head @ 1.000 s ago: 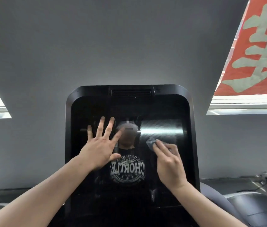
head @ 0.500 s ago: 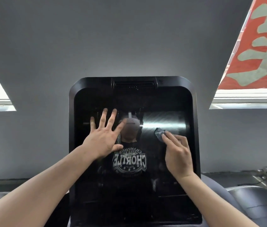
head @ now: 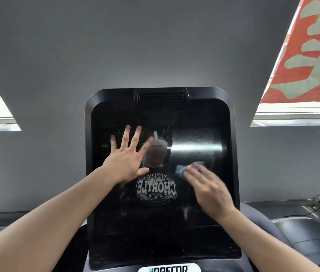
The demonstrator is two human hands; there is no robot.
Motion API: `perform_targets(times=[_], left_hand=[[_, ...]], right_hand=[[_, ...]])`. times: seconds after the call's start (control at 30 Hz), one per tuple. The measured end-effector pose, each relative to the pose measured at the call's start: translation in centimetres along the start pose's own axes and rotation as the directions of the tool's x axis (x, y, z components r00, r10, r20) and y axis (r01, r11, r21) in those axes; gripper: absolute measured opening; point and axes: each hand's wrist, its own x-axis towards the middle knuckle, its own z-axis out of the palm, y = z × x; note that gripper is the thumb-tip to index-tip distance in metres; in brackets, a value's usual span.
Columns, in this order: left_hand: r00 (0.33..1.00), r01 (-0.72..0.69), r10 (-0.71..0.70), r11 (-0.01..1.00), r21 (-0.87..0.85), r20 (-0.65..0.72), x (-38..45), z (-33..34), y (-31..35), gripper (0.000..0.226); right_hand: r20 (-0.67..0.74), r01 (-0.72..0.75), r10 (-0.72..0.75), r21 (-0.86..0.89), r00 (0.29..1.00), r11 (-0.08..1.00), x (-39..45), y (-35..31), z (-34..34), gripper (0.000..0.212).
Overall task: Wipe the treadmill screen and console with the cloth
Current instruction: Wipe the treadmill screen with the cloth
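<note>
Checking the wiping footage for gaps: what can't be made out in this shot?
- Small blue-grey cloth, head view: mostly under the motion-blurred right hand, so its grip is unclear.
- Glossy black treadmill screen: smudges masked by reflections.
- White logo badge: cut off by the bottom edge.
- Left hand: covers glass beneath.

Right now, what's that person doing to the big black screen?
The person is cleaning a treadmill screen. The left hand lies flat on the glass with fingers spread, bracing it. The right hand presses a small grey-blue cloth against the right side of the screen; that hand looks blurred, so it is moving. The dark glass reflects the person's shirt.
</note>
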Motion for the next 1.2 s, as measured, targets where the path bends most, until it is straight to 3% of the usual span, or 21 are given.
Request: perform_targets(times=[0.07,0.1,0.2,0.23,0.3,0.37,0.4,0.47,0.5,0.53,0.63,0.67,0.73,0.77,0.8,0.87,0.93,0.97,1.07,1.1,1.2], left_hand=[[1.0,0.003,-0.003,1.0,0.0,0.0,0.0,0.1,0.0,0.107],[1.0,0.003,-0.003,1.0,-0.001,-0.002,0.0,0.1,0.0,0.107],[1.0,0.0,0.0,1.0,0.001,-0.003,-0.1,0.2,0.0,0.107],[1.0,-0.001,0.001,1.0,0.002,-0.001,-0.1,0.1,0.0,0.107],[1.0,0.002,-0.002,1.0,0.004,0.002,0.0,0.1,0.1,0.107],[1.0,0.005,-0.005,1.0,0.0,0.003,0.0,0.0,0.1,0.107],[1.0,0.004,-0.004,1.0,-0.002,0.002,0.0,0.0,0.1,0.107],[1.0,-0.001,0.001,1.0,-0.005,0.0,0.0,0.1,0.1,0.107],[1.0,-0.003,0.003,1.0,-0.005,-0.004,0.0,0.1,0.0,0.107],[1.0,-0.004,0.004,1.0,-0.006,-0.006,0.1,0.1,0.0,0.107],[1.0,-0.003,0.003,1.0,-0.013,-0.009,0.1,0.1,0.0,0.107],[1.0,-0.003,0.003,1.0,-0.014,-0.009,0.1,0.0,0.0,0.107],[1.0,-0.006,0.006,1.0,-0.013,-0.007,0.0,0.1,0.0,0.107],[1.0,-0.008,0.008,1.0,-0.011,-0.009,0.0,0.1,0.0,0.107],[1.0,-0.009,0.009,1.0,-0.009,-0.011,0.1,0.1,0.0,0.107],[1.0,-0.007,0.007,1.0,-0.008,-0.022,0.1,0.1,0.0,0.107],[1.0,-0.005,0.005,1.0,-0.013,-0.029,0.1,0.2,0.0,0.108],[1.0,-0.005,0.005,1.0,-0.015,-0.03,0.1,0.3,0.0,0.108],[0.999,-0.009,0.008,1.0,-0.011,-0.032,0.2,0.4,0.0,0.108],[0.999,-0.009,0.009,1.0,-0.009,-0.033,0.2,0.4,0.0,0.108],[0.999,-0.006,0.006,1.0,-0.008,-0.036,0.2,0.3,0.0,0.108]], right_hand=[[-0.043,-0.227,0.228,0.021,0.973,0.974,0.5,0.3,-0.3,0.051],[-0.031,-0.244,0.244,0.004,0.969,0.97,0.3,-0.9,0.1,0.053],[0.063,0.141,-0.139,-0.025,0.988,0.99,-1.5,-2.9,0.4,0.052],[0.07,0.164,-0.163,-0.014,0.984,0.986,-1.4,-1.8,0.2,0.05],[0.005,-0.069,0.068,0.039,0.998,0.997,-0.6,0.6,-0.2,0.05],[-0.053,-0.272,0.275,0.053,0.96,0.961,-0.6,0.3,0.1,0.056],[-0.026,-0.234,0.235,0.034,0.972,0.972,-1.0,-1.1,0.5,0.057],[0.054,0.067,-0.066,-0.015,0.996,0.998,-2.4,-2.8,0.5,0.056],[0.071,0.141,-0.139,-0.018,0.988,0.99,-2.5,-2.1,0.2,0.054],[0.06,0.108,-0.107,-0.007,0.992,0.994,-2.2,-0.9,0.0,0.053],[-0.042,-0.326,0.33,0.084,0.943,0.942,-1.5,0.2,0.1,0.058],[-0.051,-0.335,0.339,0.073,0.939,0.939,-1.6,-1.1,0.6,0.059],[0.041,-0.051,0.05,0.027,0.998,0.998,-2.9,-4.0,0.9,0.056],[0.066,0.103,-0.103,0.003,0.993,0.995,-3.4,-3.9,0.6,0.055],[0.08,0.155,-0.155,-0.003,0.985,0.988,-3.3,-2.8,0.3,0.054],[0.05,-0.071,0.069,0.043,0.996,0.997,-2.7,-0.7,0.0,0.054],[-0.011,-0.306,0.307,0.075,0.952,0.949,-2.8,-1.5,0.4,0.057],[0.009,-0.291,0.291,0.055,0.957,0.955,-3.0,-3.3,0.9,0.058],[0.113,0.137,-0.138,0.012,0.984,0.99,-4.6,-5.4,1.5,0.058],[0.108,0.149,-0.15,0.022,0.983,0.989,-4.3,-4.1,1.2,0.055],[-0.02,-0.261,0.264,0.101,0.964,0.96,-3.4,-2.0,0.9,0.056]])
